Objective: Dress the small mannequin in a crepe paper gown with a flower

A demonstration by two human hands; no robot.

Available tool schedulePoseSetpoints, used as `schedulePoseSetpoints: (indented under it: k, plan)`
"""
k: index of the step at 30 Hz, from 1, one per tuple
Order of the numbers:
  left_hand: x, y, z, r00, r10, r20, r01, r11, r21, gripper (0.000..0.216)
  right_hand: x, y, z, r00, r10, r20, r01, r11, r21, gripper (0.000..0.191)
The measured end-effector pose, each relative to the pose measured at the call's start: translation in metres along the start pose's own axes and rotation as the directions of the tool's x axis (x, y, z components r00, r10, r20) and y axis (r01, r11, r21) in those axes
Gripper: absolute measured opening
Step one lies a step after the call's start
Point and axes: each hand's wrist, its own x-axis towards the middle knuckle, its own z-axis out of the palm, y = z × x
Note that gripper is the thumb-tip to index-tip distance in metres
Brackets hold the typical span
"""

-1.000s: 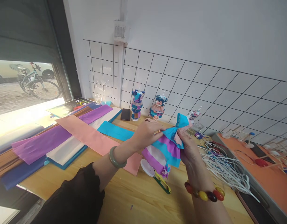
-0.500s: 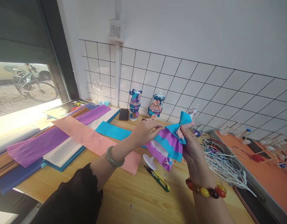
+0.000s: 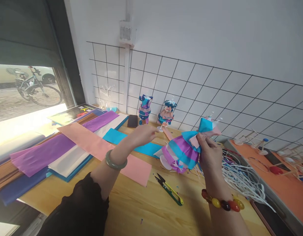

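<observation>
My right hand is closed on the upper part of a small paper dress doll with turquoise, purple and white skirt layers and a turquoise and pink bow, held tilted just above the wooden table. My left hand hovers to the left of the doll, apart from it, above a turquoise paper sheet. Its fingers are drawn together as in a pinch, and anything between them is too small to make out. Yellow-green thread snips lie on the table below the doll.
Long pink, purple, white and blue paper sheets cover the table's left half. Two finished paper dolls and a phone stand by the gridded wall. A tangle of white strips and an orange tray lie to the right.
My left hand let go of the dress and drew back to the left. My right hand carried the doll slightly right and lower, with its skirt now turned toward the table.
</observation>
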Motion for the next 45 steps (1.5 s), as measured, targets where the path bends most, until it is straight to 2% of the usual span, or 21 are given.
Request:
schedulePoseSetpoints:
  k: [2,3,5,7,9,12,18,25,32,36,40,45]
  plan:
    - [0.0,-0.002,-0.01,0.987,-0.103,-0.125,0.097,0.994,-0.049,0.026,0.005,0.004,0.008,0.999,-0.04,0.001,0.04,0.995,-0.096,0.033]
    - [0.0,-0.002,-0.013,0.966,-0.145,-0.213,0.128,0.988,-0.092,0.025,0.01,0.007,0.015,0.998,-0.066,0.017,0.067,0.988,-0.14,0.033]
    - [0.0,0.002,-0.018,0.9,-0.217,-0.379,0.148,0.968,-0.205,0.024,0.02,0.012,0.032,0.991,-0.118,0.067,0.13,0.97,-0.207,0.035]
    - [0.001,0.007,-0.02,0.83,-0.255,-0.496,0.099,0.943,-0.319,0.023,0.033,0.019,0.053,0.981,-0.144,0.126,0.171,0.957,-0.234,0.036]
    - [0.001,0.011,-0.02,0.786,-0.276,-0.553,0.054,0.922,-0.384,0.022,0.044,0.027,0.074,0.974,-0.156,0.162,0.193,0.951,-0.241,0.038]
    - [0.002,0.013,-0.021,0.756,-0.296,-0.584,0.026,0.905,-0.425,0.021,0.053,0.038,0.1,0.956,-0.191,0.221,0.246,0.935,-0.256,0.039]
    - [0.002,0.01,-0.02,0.748,-0.286,-0.6,-0.001,0.902,-0.432,0.019,0.055,0.053,0.126,0.912,-0.249,0.325,0.352,0.883,-0.309,0.036]
    - [0.005,0.006,-0.013,0.735,-0.282,-0.616,0.001,0.909,-0.416,0.019,0.066,0.055,0.126,0.888,-0.165,0.428,0.342,0.86,-0.379,0.034]
    - [0.006,0.005,-0.009,0.747,-0.268,-0.609,-0.005,0.913,-0.409,0.018,0.07,0.063,0.122,0.887,-0.092,0.452,0.269,0.899,-0.345,0.041]
    - [0.006,0.004,-0.009,0.755,-0.255,-0.605,-0.013,0.916,-0.402,0.017,0.067,0.066,0.123,0.896,-0.117,0.428,0.258,0.923,-0.286,0.045]
    - [0.007,0.004,-0.008,0.777,-0.228,-0.587,-0.028,0.919,-0.394,0.02,0.06,0.066,0.125,0.889,-0.165,0.426,0.27,0.942,-0.199,0.06]
    - [0.006,0.006,-0.008,0.783,-0.211,-0.585,-0.041,0.921,-0.388,0.02,0.052,0.067,0.122,0.881,-0.172,0.44,0.271,0.947,-0.174,0.069]
